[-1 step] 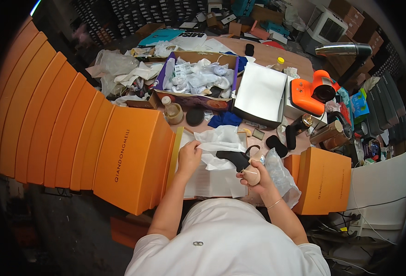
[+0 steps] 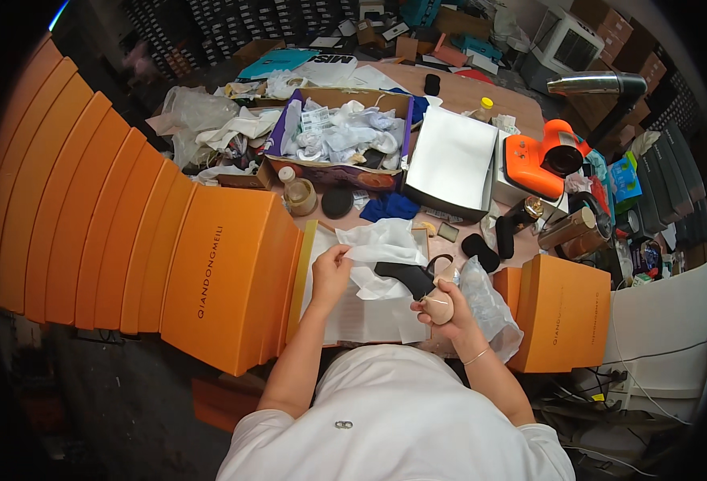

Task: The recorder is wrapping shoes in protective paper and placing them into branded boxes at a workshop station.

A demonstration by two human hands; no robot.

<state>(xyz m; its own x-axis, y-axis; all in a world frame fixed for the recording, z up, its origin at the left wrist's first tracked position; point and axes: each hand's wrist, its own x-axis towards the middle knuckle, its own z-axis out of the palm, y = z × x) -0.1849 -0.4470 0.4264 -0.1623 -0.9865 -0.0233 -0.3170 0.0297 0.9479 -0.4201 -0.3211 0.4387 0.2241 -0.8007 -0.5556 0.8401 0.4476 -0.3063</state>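
Observation:
In my right hand point(image 2: 448, 311) is a black-and-beige shoe point(image 2: 410, 276), gripped by its rounded beige end. The black part points left, and a dark strap loops up at its far side. My left hand point(image 2: 333, 272) pinches the edge of a sheet of white tissue paper point(image 2: 377, 240) between thumb and fingers. Both hands are over an open shoebox point(image 2: 309, 256) with a pale lining, close in front of my body. Part of the tissue lies behind the shoe. Beside my right hand is crumpled clear plastic wrapping point(image 2: 482, 301).
Orange shoeboxes point(image 2: 221, 280) stand in a long row at left; more orange boxes point(image 2: 566, 313) are at right. Behind the work lie a purple carton point(image 2: 345, 175) of crumpled paper, a jar point(image 2: 299, 196), a white-lined box point(image 2: 450, 160) and an orange heat-gun-like device point(image 2: 534, 168).

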